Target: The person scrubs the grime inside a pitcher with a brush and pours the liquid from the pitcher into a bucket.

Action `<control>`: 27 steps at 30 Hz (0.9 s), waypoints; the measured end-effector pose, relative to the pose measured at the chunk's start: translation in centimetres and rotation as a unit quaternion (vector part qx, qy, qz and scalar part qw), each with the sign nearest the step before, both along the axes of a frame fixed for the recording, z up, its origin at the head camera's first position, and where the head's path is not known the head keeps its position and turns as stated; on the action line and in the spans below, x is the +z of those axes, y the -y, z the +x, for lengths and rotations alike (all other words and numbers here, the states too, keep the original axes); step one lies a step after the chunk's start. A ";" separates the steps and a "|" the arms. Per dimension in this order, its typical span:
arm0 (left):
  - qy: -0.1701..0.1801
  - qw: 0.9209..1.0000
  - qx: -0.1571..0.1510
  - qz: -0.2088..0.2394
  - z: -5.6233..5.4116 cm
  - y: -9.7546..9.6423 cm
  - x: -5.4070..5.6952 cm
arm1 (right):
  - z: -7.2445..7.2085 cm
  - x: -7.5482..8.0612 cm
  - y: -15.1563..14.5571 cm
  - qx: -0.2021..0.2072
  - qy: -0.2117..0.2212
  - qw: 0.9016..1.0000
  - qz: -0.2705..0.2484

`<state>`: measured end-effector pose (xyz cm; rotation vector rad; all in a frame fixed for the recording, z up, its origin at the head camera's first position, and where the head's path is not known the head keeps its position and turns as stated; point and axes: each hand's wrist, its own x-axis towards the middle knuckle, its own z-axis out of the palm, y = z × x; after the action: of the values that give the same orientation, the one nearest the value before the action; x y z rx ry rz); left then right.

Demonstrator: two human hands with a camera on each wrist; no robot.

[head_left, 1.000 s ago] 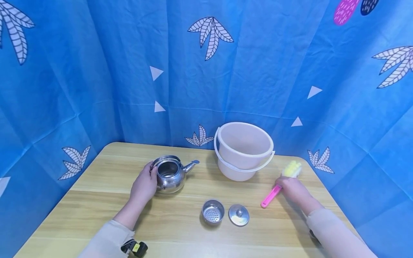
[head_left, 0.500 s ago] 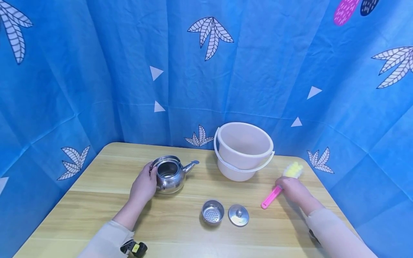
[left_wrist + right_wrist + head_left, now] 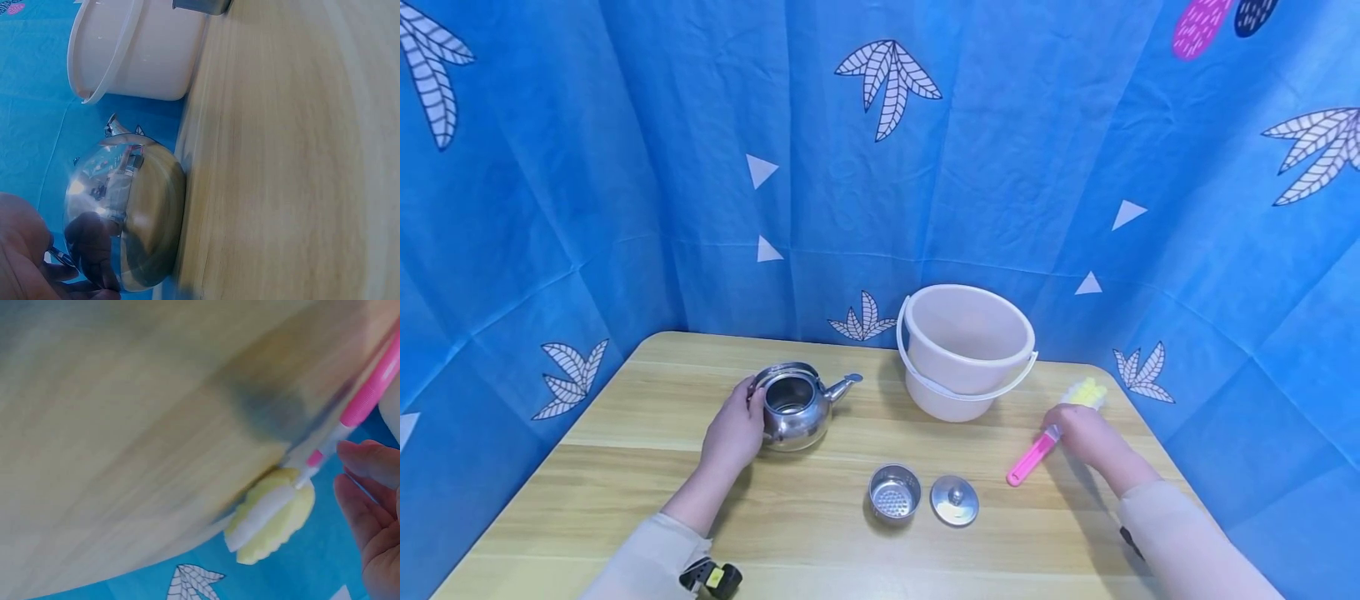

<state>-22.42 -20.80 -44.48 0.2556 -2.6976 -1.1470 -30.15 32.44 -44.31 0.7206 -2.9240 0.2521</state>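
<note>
While your right hand is loose beside the pink-handled yellow sponge brush, steady the round steel kettle your left hand grips.

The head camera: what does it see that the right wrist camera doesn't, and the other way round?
Only the head camera sees the kettle, the left hand holding it, the metal cup and the lid.

Only the right wrist camera shows the small pink band by the yellow sponge.

Both see the brush, the right hand, the table and the blue curtain. A pale shape at the right wrist picture's edge might be the bucket; I can't tell.
</note>
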 end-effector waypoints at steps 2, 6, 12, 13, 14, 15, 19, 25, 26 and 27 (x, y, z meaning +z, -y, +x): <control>0.000 1.000 0.000 0.000 0.0 0.0 -0.1 | 0.0 0.4 0.2 -0.004 0.004 1.000 0.002; 0.001 1.000 0.001 0.000 0.0 0.1 -0.1 | 0.0 1.2 0.4 -0.001 -0.003 1.000 0.012; 0.003 1.000 -0.001 0.004 0.0 0.0 0.0 | 0.1 2.2 0.6 -0.003 -0.009 1.000 0.020; 0.004 1.000 -0.001 0.005 0.0 0.0 0.0 | 0.2 2.4 0.7 -0.006 -0.005 1.000 0.018; 0.004 1.000 -0.002 0.005 0.0 0.0 0.0 | 0.2 2.5 0.7 -0.009 -0.002 1.000 0.016; 0.005 1.000 -0.001 0.004 0.0 0.0 0.0 | 0.3 2.7 0.8 -0.012 -0.001 1.000 0.014; 0.003 1.000 0.000 0.001 0.0 0.0 0.0 | 0.7 3.5 1.3 -0.018 -0.002 1.000 0.006; 0.001 1.000 -0.001 -0.001 0.0 0.0 0.0 | 1.2 4.4 1.9 -0.018 -0.013 1.000 -0.007; 0.001 1.000 -0.001 -0.002 0.0 0.0 0.0 | 1.3 4.5 1.9 -0.016 -0.017 1.000 -0.008; 0.002 1.000 -0.001 -0.002 0.0 0.0 0.0 | 1.4 4.7 2.0 -0.015 -0.021 1.000 -0.009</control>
<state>-22.42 -20.82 -44.46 0.2545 -2.7034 -1.1439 -28.75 30.43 -39.65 0.6694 -2.8874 0.2571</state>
